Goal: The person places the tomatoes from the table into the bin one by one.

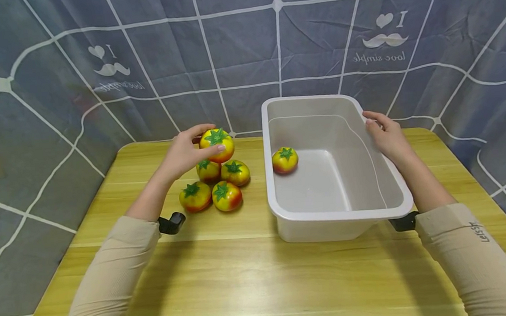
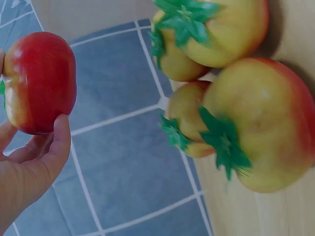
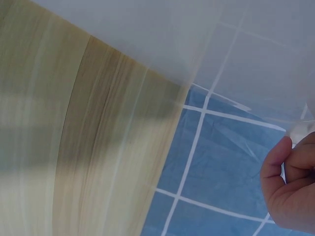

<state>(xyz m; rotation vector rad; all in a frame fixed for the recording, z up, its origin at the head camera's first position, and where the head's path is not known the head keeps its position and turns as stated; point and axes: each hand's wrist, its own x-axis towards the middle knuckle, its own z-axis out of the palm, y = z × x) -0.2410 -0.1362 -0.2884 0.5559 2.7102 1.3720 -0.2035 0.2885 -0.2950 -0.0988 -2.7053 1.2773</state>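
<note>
The left hand (image 1: 185, 151) grips a yellow and red tomato with a green leafy top (image 1: 217, 145), held above several similar tomatoes (image 1: 226, 196) on the table. In the left wrist view, thumb and fingers of the left hand (image 2: 37, 167) surround the red side of the held tomato (image 2: 44, 83). At the right rim of a white plastic bin (image 1: 341, 216), the right hand (image 1: 389, 138) holds the edge with fingers bent over it. The right wrist view shows the right hand (image 3: 293, 184) with curled fingers by the rim. One tomato (image 1: 285, 160) lies inside the bin, near its left wall.
The wooden table (image 1: 228, 290) extends in front of the bin and the tomatoes. Behind and at both sides hangs a grey-blue curtain (image 1: 243, 48) with white lines. A black wrist strap piece (image 1: 172, 223) shows below the left wrist.
</note>
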